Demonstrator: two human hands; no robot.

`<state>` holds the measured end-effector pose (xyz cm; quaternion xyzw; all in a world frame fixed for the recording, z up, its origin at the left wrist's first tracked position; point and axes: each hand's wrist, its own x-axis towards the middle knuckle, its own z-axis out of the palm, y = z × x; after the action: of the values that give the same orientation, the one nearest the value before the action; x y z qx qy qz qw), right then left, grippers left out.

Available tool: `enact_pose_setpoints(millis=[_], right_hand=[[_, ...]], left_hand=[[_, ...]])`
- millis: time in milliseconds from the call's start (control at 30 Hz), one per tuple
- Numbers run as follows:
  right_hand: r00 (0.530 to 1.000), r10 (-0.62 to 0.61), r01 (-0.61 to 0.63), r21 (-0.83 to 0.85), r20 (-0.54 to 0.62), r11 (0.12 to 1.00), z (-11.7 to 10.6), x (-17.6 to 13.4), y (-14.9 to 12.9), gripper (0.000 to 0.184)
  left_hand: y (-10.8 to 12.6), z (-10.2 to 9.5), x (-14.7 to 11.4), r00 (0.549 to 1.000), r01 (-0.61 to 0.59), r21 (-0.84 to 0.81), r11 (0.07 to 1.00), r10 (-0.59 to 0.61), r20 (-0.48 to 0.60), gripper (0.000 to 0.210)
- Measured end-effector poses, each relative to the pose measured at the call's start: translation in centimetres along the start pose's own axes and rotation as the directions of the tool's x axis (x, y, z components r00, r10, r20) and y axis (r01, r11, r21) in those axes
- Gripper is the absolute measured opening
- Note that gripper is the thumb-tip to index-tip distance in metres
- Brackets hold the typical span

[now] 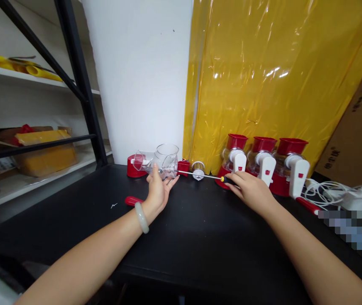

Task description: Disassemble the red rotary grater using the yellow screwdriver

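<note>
Gripping right hand: holds the screwdriver, shaft reaching the clear housing; an angled push could make it skid.
Left hand: cups the housing near the worktop's back edge; smooth plastic could slip.
Grater drum: behind the shaft; a knock could roll it.

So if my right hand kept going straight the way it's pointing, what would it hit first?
Probably the clear plastic housing or the left hand holding it; the screwdriver in your right hand points there. The grater drum seems to sit behind that line, though depth is unclear.
</note>
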<state>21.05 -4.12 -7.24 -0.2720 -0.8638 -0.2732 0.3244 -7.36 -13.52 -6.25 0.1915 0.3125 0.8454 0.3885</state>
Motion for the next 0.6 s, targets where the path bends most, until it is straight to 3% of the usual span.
enact_pose_setpoints(millis=[600], right_hand=[[1.0,-0.009,0.009,0.026,-0.009,1.0,-0.17,-0.04,-0.36,0.034]], left_hand=[[-0.33,-0.1,-0.61,0.999,0.021,0.025,0.999,-0.022,0.033,0.031]])
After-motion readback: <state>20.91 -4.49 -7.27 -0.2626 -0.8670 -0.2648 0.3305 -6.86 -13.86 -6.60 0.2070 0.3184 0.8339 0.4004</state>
